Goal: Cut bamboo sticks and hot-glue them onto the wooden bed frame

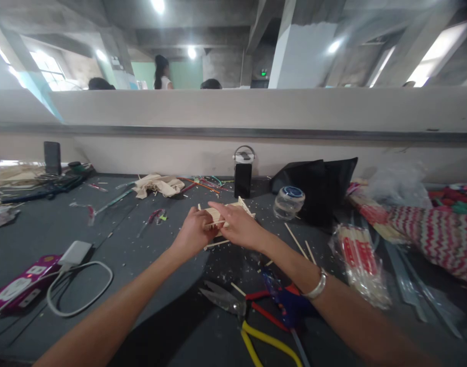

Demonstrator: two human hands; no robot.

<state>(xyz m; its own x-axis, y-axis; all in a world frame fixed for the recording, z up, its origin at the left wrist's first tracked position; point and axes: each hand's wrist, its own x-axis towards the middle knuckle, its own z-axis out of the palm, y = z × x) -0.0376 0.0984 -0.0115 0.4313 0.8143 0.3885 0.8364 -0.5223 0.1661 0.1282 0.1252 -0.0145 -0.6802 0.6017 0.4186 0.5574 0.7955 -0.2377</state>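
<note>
Over the middle of the dark table my left hand [195, 230] and my right hand [244, 224] meet at a small model of pale wooden sticks [244, 205]. The fingers of my left hand are curled closed around a thin wooden stick [216, 223] at its near side. My right hand is closed at the same spot, its thumb and fingers against the stick, with the index finger lying over the model. The hands cover much of the model. Scissors with yellow handles [269, 340] and a red-handled tool [267, 312] lie below, partly under my right forearm.
Behind the model stand a phone [242, 180] and a clear jar [289, 203] beside a black bag [317, 188]. Packaged sticks [359, 257] lie right; a purple power strip [25, 283] with a white charger [76, 253] lies left. Scraps and a cloth [159, 185] are scattered.
</note>
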